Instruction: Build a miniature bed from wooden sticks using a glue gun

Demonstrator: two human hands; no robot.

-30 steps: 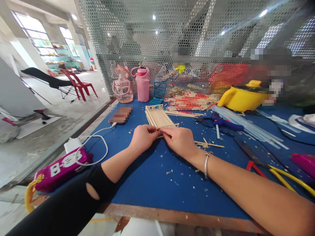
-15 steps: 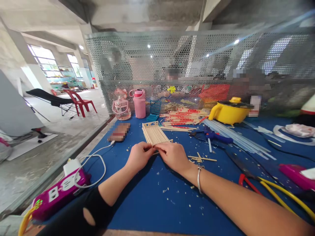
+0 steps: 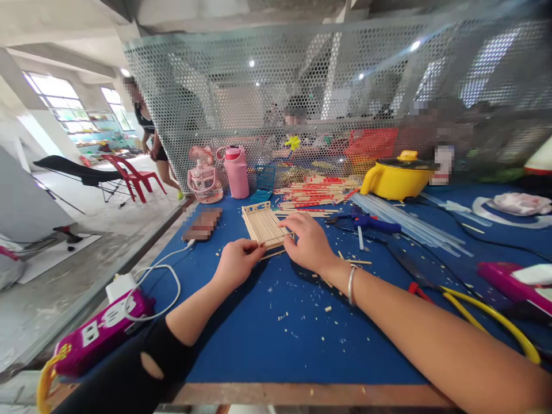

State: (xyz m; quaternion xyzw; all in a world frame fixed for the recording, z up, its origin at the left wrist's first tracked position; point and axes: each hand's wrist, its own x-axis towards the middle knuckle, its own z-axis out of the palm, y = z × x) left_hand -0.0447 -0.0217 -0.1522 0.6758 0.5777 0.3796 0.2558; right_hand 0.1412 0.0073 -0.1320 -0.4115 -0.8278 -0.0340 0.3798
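Note:
A small bed-like frame of pale wooden sticks point(image 3: 260, 222) lies at the middle of the blue table, with a low openwork panel along its far end. My left hand point(image 3: 236, 263) is closed, thumb and forefinger pinching the frame's near left corner, by a stick across the near end. At the near right corner my right hand point(image 3: 309, 244) grips with forefinger above and thumb below. The fingers partly hide both corners. Behind the frame lies a pile of red-marked chopsticks point(image 3: 319, 190). Right of it rests a blue glue gun point(image 3: 375, 224).
A phone point(image 3: 203, 224) on a white cable and a purple power strip point(image 3: 103, 325) are at left. Pink bottles point(image 3: 236, 175) stand before a perforated metal screen. A yellow pot point(image 3: 399, 179), clear glue sticks point(image 3: 409, 224) and yellow-handled cutters point(image 3: 487, 313) are right. Wood scraps litter the table.
My right hand has risen from the middle of the near edge to the right corner, its fingers wider apart. My left hand stays pinched. The view has shifted, and a person shows beyond the screen's left edge.

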